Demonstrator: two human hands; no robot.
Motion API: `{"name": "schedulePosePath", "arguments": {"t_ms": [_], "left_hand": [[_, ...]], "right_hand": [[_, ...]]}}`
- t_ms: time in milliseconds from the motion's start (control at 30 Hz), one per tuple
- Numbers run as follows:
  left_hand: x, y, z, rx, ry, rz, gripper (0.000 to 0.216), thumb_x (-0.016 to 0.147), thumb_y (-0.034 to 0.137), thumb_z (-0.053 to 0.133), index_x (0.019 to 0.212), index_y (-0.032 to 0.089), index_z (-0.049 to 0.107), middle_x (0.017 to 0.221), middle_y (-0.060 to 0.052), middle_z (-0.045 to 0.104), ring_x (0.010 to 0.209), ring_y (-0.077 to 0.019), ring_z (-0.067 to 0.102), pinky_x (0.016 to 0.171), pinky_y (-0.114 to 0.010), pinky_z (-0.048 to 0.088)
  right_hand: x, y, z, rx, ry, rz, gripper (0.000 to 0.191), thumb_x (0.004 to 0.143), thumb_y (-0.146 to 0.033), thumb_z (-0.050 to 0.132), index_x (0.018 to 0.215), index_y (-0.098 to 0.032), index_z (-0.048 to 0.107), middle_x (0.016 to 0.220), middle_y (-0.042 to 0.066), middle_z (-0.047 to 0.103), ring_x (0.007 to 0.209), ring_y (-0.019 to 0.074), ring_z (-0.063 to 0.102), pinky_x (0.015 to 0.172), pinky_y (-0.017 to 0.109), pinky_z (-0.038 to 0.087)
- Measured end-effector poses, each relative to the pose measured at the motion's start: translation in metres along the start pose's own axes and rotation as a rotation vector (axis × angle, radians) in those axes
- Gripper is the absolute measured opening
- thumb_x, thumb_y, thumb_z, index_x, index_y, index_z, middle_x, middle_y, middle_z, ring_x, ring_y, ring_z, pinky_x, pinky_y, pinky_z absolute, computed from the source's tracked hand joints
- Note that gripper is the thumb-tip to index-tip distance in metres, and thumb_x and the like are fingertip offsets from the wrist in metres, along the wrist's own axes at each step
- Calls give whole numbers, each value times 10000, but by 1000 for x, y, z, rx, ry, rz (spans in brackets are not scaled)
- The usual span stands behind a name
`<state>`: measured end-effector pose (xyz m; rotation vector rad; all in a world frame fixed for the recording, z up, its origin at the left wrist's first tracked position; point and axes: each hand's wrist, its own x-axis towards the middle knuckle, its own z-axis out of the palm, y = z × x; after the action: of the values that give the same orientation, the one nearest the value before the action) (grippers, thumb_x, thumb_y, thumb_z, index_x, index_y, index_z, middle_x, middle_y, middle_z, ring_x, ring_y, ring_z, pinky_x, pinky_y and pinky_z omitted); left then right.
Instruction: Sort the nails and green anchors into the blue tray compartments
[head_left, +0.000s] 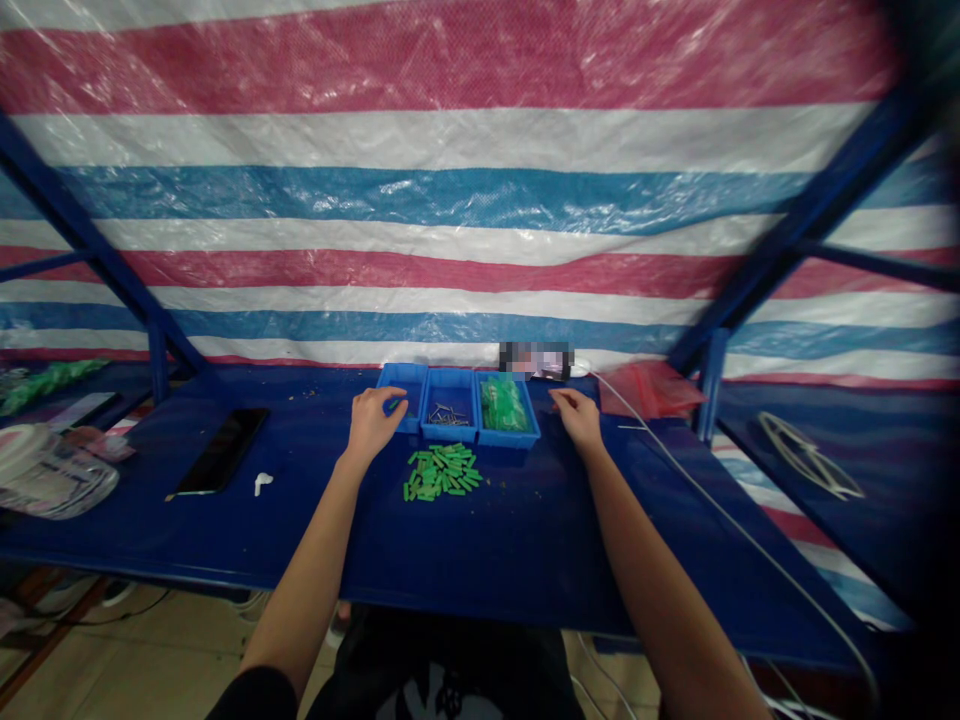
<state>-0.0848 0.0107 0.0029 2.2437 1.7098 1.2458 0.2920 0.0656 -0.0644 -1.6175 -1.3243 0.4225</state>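
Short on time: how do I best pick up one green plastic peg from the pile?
Pinch an outer peg across its middle from above with your left hand, the closer one. It lies flat and slim, and pegs at the edge of the pile are less hemmed in.

A red, white and blue striped tarp (pixel 480 210) is hanging right across beyond the grip, blue steel shelving uprights (pixel 712 385) are framing it, a navy bench top (pixel 495 560) is running beneath, and a beige tiled floor (pixel 150 670) is showing below that.
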Motion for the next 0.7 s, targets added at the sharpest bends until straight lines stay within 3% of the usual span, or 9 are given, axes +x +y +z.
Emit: {"name": "schedulePosePath", "arguments": {"t_ms": [133,300,433,700], "left_hand": [[-6,23,1,-139,-53,154,145,804,258,556,899,196,647,821,-31,662,753,-158,579,764,-306,439],[-25,57,12,-184,-368,333,194,824,319,527,939,207,635,805,-19,647,675,-128,575,635,-247,437],[-35,66,23,-52,-576,443,195,815,343,544,914,205,640,810,-17,638,704,-138,594,586,-224,408],[-37,64,28,24,-661,477,159,841,291,515,867,204,646,860,-18,625,746,-142,604,581,-218,392]], "right_hand": [[0,0,0,6,-1,-15,427,713,-515,514,848,-146,682,655,54,644,653,206,594,662,312,421],[0,2,1,11,1,-11,449,710,-539,514,846,-144,680,635,53,636,634,202,583,650,312,423],[-1,0,0,7,0,-6,448,710,-539,514,841,-144,680,634,50,634,633,198,579,647,307,419],[-3,-3,-1,6,-4,-4,428,712,-526,516,832,-150,683,648,49,641,636,195,582,664,309,417]]}}
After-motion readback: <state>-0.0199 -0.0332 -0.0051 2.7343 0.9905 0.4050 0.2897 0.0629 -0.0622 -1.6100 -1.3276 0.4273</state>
